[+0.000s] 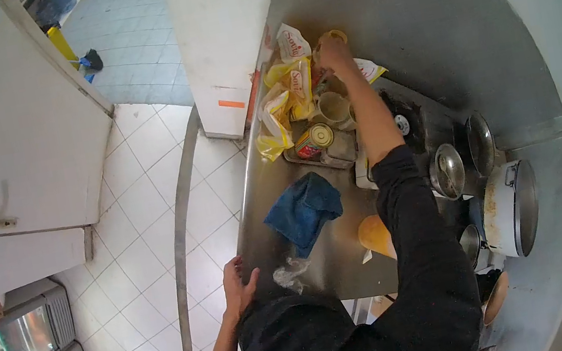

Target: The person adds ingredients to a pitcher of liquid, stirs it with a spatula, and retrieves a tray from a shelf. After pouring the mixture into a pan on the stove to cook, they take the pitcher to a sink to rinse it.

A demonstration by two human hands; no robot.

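My right hand point(335, 53) reaches to the back of the steel counter point(360, 285), its fingers curled at a small round yellow-rimmed thing point(340, 35). What the fingers grip is partly hidden. Yellow-and-white printed bags point(300, 89) lie beside that hand. In front of them are a beige cup point(333, 107) and a tin can point(319, 137) on a metal tray point(338, 158). Near the counter's left edge, my left hand point(239, 286) is open and holds nothing, thumb apart from the fingers. A blue cloth point(304, 209) lies crumpled on the counter, with clear plastic wrap point(291, 274) closer to me.
An orange-yellow container point(376, 235) stands by my right arm. On the right are pans point(447, 172), a black stove and a big white pot point(509, 210). A wall pillar point(221, 50) borders the counter's far left. Glass-front fridges point(22, 349) stand across the tiled floor point(142, 200).
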